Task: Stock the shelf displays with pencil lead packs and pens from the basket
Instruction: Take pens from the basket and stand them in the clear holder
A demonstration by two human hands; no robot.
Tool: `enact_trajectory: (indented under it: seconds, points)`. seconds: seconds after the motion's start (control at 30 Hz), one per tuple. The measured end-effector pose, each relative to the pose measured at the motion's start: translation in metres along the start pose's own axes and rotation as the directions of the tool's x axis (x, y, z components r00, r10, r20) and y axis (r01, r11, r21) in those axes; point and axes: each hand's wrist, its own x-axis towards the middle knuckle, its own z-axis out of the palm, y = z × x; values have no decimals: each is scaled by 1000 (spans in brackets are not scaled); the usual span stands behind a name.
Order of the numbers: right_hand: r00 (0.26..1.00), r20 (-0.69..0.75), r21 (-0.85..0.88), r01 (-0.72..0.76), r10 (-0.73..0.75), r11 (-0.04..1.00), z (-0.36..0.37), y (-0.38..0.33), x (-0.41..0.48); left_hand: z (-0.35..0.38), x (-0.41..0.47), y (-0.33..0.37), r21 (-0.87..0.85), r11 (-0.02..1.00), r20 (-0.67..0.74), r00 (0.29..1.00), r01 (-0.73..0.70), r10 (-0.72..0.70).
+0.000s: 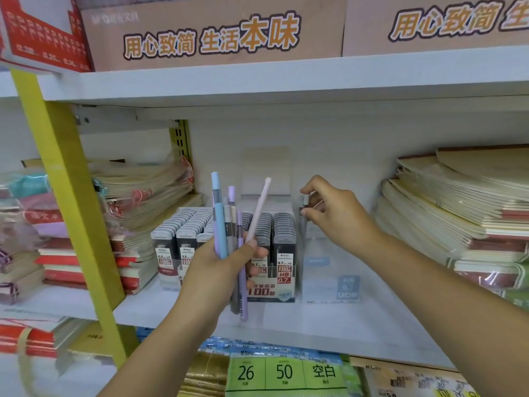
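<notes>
Free room: bare front of the white shelf board (357,325), 6 o'clock of the clear plastic display box (329,270).
Box mouth: right hand (340,219) pinching a slim grey-capped pen (305,200).
3 o'clock: stacked beige paper notebooks (458,213).
9 o'clock: dark pencil lead packs (283,239); left hand (217,267) gripping pastel plastic pens (220,224).
12 o'clock: upper white shelf (286,78).

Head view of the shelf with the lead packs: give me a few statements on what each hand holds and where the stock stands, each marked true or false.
1. The left hand grips several pens in a bundle. True.
2. The right hand holds nothing. False: it pinches a grey pen near its top end.
3. The grey pen is held upright at the clear display box. True.
4. The lead packs stand to the right of the clear display box. False: they stand in rows to its left.
5. Stacked notebooks lie on the shelf to the right of the clear display box. True.
</notes>
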Motion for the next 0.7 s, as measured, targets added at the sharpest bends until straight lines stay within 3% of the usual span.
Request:
enact_trajectory:
  seconds: [0.17,0.3,0.4,0.43,0.5,0.57,0.7]
  points:
    - [999,17,-16,-51,51,999,2,2,-1,-1,-3,-1,7,1000,1,1000,7,-7]
    - [988,115,-197,-83,107,977,-4,-2,3,1,-5,1,9,999,12,999,33,-33]
    - [996,53,-340,-53,76,939,-13,-17,-1,3,-9,4,-9,999,27,999,46,-46]
    - [998,-1,-298,-56,59,953,-16,-26,-6,3,-10,4,-11,999,38,998,51,-50]
    - [993,-14,29,-120,120,992,-20,-48,-18,5,-10,5,3,999,72,996,54,-54]
    - [974,127,380,-224,189,898,-19,-70,-29,10,-11,4,43,998,114,992,56,-60]
    - [955,160,659,-291,248,694,-25,-86,-41,17,-16,2,9,997,193,978,75,-76]
